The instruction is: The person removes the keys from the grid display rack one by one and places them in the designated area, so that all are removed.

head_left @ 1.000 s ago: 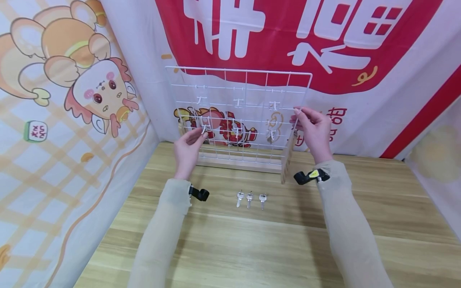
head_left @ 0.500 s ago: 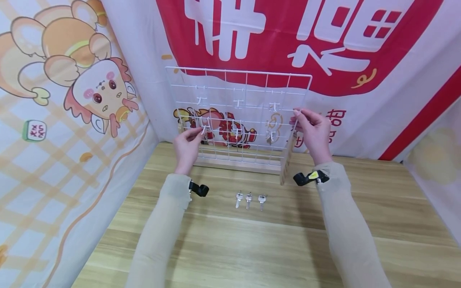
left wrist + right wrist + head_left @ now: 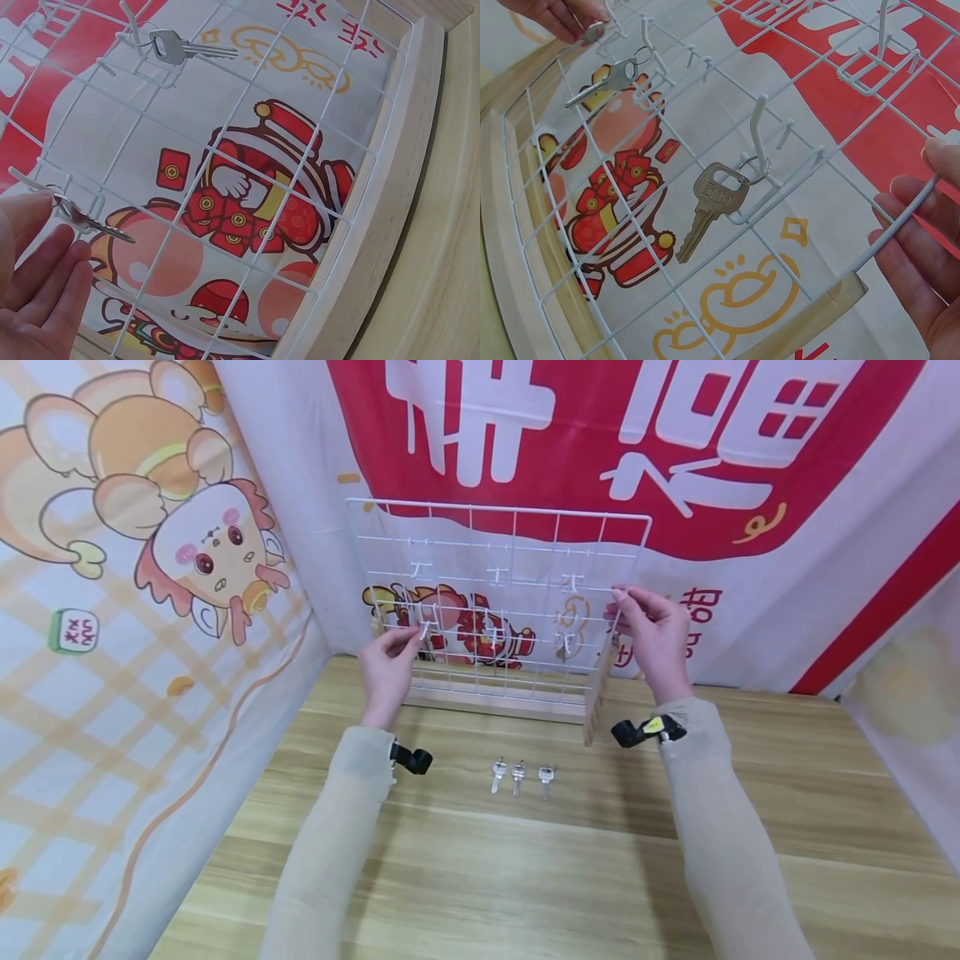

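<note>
A white wire grid rack [image 3: 513, 511] stands upright in a wooden base [image 3: 495, 703]. My left hand [image 3: 387, 670] is at its lower left hook, pinching a silver key [image 3: 91, 221] whose ring is by that hook. On the grid's right edge, my right hand [image 3: 660, 635] grips the outer wire between thumb and fingers. A second key [image 3: 171, 47] hangs from the lower middle hook, and a third key [image 3: 718, 193] from the lower right one. The upper row of hooks [image 3: 497, 575] carries no keys.
Three more keys [image 3: 519, 779] lie side by side on the wooden table [image 3: 480, 877] in front of the rack. A printed cloth [image 3: 750, 556] hangs close behind it. Another patterned cloth [image 3: 112, 735] borders the left side.
My left hand has shifted slightly left, staying at the lower left hook. The right hand keeps its grip on the rack's edge, and the keys on the table lie as before.
</note>
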Tool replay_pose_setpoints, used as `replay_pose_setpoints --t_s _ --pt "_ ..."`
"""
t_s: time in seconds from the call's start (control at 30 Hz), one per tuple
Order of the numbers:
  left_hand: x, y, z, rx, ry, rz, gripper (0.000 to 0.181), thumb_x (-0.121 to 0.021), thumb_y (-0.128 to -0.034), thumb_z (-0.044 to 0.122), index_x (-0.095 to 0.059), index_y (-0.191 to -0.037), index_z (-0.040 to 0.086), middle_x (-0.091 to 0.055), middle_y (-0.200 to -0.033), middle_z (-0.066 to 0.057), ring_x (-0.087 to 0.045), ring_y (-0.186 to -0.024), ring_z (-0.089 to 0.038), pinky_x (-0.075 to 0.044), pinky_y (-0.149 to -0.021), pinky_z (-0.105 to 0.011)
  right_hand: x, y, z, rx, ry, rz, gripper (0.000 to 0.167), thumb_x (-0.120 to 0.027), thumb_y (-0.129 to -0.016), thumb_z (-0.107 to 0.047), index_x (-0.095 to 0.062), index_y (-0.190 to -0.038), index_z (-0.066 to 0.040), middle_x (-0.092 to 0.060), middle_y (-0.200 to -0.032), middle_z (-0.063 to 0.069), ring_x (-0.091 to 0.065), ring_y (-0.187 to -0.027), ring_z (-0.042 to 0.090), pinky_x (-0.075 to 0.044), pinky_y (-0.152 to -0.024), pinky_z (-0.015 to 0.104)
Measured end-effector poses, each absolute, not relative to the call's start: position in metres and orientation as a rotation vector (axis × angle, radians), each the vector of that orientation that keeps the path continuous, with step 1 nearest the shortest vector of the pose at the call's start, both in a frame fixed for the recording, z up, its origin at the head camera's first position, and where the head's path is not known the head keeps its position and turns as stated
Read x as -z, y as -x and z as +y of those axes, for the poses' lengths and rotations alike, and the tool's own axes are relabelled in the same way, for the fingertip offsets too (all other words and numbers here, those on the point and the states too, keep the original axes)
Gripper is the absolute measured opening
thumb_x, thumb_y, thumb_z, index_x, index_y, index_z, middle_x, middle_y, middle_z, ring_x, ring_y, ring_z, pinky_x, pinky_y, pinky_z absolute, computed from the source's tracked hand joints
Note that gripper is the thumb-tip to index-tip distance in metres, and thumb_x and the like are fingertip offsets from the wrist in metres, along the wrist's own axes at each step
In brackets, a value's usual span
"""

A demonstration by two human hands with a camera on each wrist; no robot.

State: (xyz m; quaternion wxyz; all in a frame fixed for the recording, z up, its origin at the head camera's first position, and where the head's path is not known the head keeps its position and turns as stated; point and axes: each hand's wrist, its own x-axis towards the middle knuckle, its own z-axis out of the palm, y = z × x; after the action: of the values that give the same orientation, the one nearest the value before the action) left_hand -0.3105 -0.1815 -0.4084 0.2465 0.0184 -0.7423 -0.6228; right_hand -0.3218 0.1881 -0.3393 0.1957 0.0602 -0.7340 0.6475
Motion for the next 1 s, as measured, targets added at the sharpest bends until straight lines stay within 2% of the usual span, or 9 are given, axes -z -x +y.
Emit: replay_pose_setpoints --t_s 0.2,0.37,0.6,0.83,1.0 --pt "0.409 0.301 -0.183 1.724 -0.071 -2.038 0.019 -0.077 -0.0944 0.023 -0.077 -0.108 0.01 -0.074 -0.105 -0.004 -0.069 -0.095 -0.017 -0.056 -0.085 -0.028 0.34 0.323 0.188 -1.805 -0.169 -2.056 0.034 -0.072 -0.095 -0.039 -0.076 -0.122 -0.019 -0.072 -0.113 0.015 -0.072 -0.097 0.018 -0.057 -0.086 0.026" --pt "0.412 0.292 -0.185 1.738 -0.053 -2.0 0.023 -0.079 -0.092 0.028 -0.077 -0.107 0.01 -0.075 -0.104 -0.003 -0.07 -0.094 -0.018 -0.056 -0.086 -0.029 0.341 0.324 0.189 -1.821 -0.174 -2.05 0.035 -0.072 -0.094 -0.038 -0.076 -0.123 -0.017 -0.073 -0.111 0.013 -0.072 -0.097 0.019 -0.057 -0.086 0.026" --pt "0.413 0.279 -0.187 1.794 -0.003 -1.928 0.025 -0.079 -0.0916 0.027 -0.076 -0.107 0.008 -0.075 -0.107 -0.006 -0.071 -0.098 -0.02 -0.056 -0.09 -0.029 0.341 0.324 0.189 -1.845 -0.172 -2.037 0.035 -0.073 -0.094 -0.038 -0.076 -0.121 -0.017 -0.074 -0.108 0.011 -0.071 -0.097 0.021 -0.058 -0.085 0.027" --pt "0.409 0.266 -0.187 1.799 0.0 -1.924 0.026 -0.079 -0.0913 0.027 -0.076 -0.106 0.007 -0.075 -0.108 -0.005 -0.071 -0.098 -0.019 -0.056 -0.09 -0.028 0.34 0.322 0.189 -1.842 -0.175 -2.04 0.036 -0.073 -0.094 -0.038 -0.076 -0.122 -0.016 -0.073 -0.11 0.013 -0.071 -0.097 0.021 -0.057 -0.085 0.026" --pt "0.407 0.256 -0.187 1.79 0.014 -1.95 0.024 -0.079 -0.0924 0.026 -0.075 -0.106 0.007 -0.075 -0.109 -0.005 -0.071 -0.098 -0.018 -0.057 -0.084 -0.025 0.339 0.322 0.189 -1.851 -0.172 -2.04 0.035 -0.074 -0.094 -0.038 -0.076 -0.122 -0.017 -0.073 -0.111 0.015 -0.071 -0.098 0.021 -0.057 -0.086 0.026"
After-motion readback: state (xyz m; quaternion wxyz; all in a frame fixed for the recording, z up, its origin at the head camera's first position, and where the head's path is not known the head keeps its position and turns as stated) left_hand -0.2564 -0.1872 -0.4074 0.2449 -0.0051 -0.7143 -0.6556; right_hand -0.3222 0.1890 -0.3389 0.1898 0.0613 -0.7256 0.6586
